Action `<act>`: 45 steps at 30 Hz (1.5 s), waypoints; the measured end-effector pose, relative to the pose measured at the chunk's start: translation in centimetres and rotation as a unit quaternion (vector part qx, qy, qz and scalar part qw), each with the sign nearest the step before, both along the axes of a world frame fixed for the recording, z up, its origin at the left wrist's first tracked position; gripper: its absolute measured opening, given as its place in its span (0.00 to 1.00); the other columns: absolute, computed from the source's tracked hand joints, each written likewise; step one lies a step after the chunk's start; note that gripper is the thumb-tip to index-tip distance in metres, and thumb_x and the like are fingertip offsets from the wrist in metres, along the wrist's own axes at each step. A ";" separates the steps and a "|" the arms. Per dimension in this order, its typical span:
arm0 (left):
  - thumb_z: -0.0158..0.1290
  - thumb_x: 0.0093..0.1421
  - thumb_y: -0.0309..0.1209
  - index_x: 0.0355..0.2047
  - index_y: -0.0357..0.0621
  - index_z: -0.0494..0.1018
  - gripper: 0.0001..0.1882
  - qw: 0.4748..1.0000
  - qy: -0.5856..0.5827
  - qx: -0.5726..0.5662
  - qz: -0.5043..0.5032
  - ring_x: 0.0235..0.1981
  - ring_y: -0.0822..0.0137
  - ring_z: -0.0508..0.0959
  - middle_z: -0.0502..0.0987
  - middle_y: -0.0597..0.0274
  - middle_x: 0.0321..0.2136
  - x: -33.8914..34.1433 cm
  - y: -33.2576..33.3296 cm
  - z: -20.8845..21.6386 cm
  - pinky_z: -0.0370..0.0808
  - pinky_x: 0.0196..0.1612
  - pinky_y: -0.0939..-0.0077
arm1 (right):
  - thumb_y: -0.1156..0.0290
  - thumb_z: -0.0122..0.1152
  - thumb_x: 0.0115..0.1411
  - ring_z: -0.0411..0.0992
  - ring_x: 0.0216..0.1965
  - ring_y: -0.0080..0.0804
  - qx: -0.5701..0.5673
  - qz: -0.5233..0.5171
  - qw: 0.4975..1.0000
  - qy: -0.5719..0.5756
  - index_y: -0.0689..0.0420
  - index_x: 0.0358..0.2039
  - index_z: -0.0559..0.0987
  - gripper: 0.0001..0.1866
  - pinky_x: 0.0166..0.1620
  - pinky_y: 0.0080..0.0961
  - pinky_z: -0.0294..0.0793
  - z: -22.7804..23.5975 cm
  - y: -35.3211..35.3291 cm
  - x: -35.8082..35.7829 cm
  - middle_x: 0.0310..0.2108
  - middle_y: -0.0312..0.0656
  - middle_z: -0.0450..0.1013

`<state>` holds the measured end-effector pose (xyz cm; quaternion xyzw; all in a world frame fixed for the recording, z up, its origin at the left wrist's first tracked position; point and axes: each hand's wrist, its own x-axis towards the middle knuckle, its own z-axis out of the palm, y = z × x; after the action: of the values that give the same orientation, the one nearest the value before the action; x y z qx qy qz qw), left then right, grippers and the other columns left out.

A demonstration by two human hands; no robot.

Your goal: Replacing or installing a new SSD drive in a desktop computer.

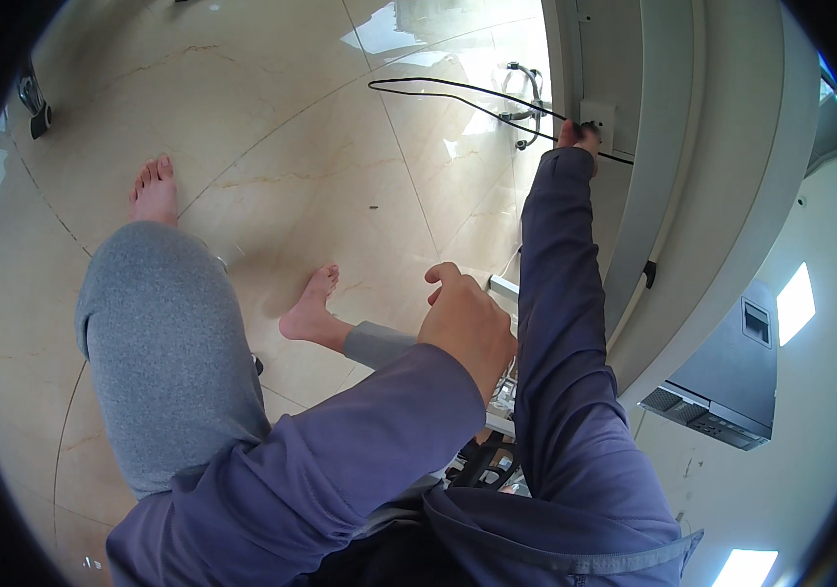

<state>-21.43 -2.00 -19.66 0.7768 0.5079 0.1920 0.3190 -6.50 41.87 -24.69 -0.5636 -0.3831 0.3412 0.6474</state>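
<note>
My right arm reaches far forward to a white socket plate (598, 119) on the inner side of pale furniture. There my right hand (579, 138) closes around a dark plug (590, 129) right at the plate; the sleeve hides part of the hand. A thin black cable (438, 80) runs from this spot in a long loop to the left, over the floor. Nearer to me, my left hand (472, 318) hangs with its fingers curled in. Nothing shows in it, and it touches neither cable nor plate.
A grey cable bundle (534, 108) with dark ends lies beside the furniture. To the right is a curved pale desk edge (722, 186), with a dark computer case (717, 367) on the white top. Black chair parts (485, 462) show below. Another dark fitting (35, 103) stands far left.
</note>
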 end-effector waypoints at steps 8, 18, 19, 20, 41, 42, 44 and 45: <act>0.59 0.59 0.31 0.34 0.49 0.85 0.06 1.000 0.006 -0.007 0.011 0.40 0.64 0.80 0.79 0.66 0.29 0.0 -0.1 0.0 0.70 0.51 0.58 | 0.79 0.58 0.61 0.80 0.31 0.47 0.022 -0.024 0.999 0.017 0.74 0.43 0.72 0.13 0.35 0.32 0.92 0.1 -0.8 -1.7 0.37 0.57 0.75; 0.59 0.58 0.31 0.32 0.49 0.85 0.05 1.000 -0.002 0.007 0.005 0.38 0.64 0.79 0.77 0.66 0.27 -0.4 -0.3 0.3 0.69 0.49 0.60 | 0.79 0.60 0.60 0.80 0.28 0.52 0.074 0.088 0.987 0.116 0.81 0.48 0.61 0.23 0.30 0.34 0.92 0.6 3.2 1.3 0.41 0.65 0.72; 0.59 0.58 0.30 0.31 0.48 0.84 0.05 1.000 -0.008 0.002 0.005 0.37 0.64 0.78 0.77 0.67 0.26 -0.4 -0.5 0.1 0.69 0.48 0.61 | 0.79 0.60 0.60 0.80 0.28 0.52 0.068 0.087 0.987 0.119 0.81 0.48 0.61 0.23 0.30 0.34 0.92 -0.2 3.1 1.0 0.41 0.65 0.72; 0.59 0.58 0.30 0.31 0.48 0.84 0.05 1.000 -0.005 -0.003 0.006 0.37 0.64 0.78 0.77 0.67 0.26 -0.5 -0.8 0.0 0.69 0.48 0.61 | 0.79 0.60 0.61 0.80 0.28 0.52 0.048 0.079 0.988 0.126 0.81 0.47 0.65 0.20 0.29 0.34 0.92 -0.8 3.0 0.5 0.40 0.64 0.73; 0.59 0.60 0.33 0.35 0.50 0.85 0.07 0.999 0.033 -0.003 -0.009 0.41 0.62 0.80 0.80 0.65 0.30 1.1 0.0 -0.2 0.69 0.51 0.58 | 0.68 0.64 0.64 0.80 0.32 0.46 0.065 0.031 0.992 0.107 0.70 0.49 0.71 0.20 0.33 0.29 0.89 -0.1 5.4 -0.6 0.39 0.55 0.77; 0.59 0.60 0.32 0.33 0.50 0.85 0.06 1.000 0.030 0.004 -0.001 0.40 0.63 0.79 0.79 0.66 0.29 1.2 0.1 -0.2 0.69 0.49 0.59 | 0.68 0.63 0.65 0.80 0.32 0.46 0.071 0.022 0.992 0.106 0.70 0.49 0.71 0.20 0.33 0.28 0.89 -0.1 5.2 -0.4 0.39 0.55 0.77; 0.58 0.60 0.31 0.32 0.51 0.85 0.06 0.999 0.032 0.012 0.008 0.38 0.64 0.79 0.79 0.67 0.28 1.2 0.0 -0.3 0.69 0.47 0.61 | 0.68 0.63 0.65 0.80 0.33 0.46 0.074 0.004 0.992 0.103 0.70 0.48 0.71 0.20 0.33 0.28 0.89 -0.4 4.4 -0.4 0.39 0.55 0.77; 0.58 0.59 0.31 0.32 0.51 0.85 0.06 0.999 0.029 0.014 0.006 0.38 0.64 0.79 0.79 0.67 0.28 1.2 0.0 -0.4 0.68 0.46 0.62 | 0.67 0.63 0.65 0.80 0.33 0.45 0.074 -0.002 0.992 0.103 0.70 0.48 0.71 0.19 0.34 0.28 0.89 -0.5 4.2 -0.6 0.39 0.55 0.77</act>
<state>-20.23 -1.98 -20.06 0.7834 0.5184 0.1784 0.2927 -7.11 46.08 -25.18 -0.4767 -0.3373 0.3674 0.7239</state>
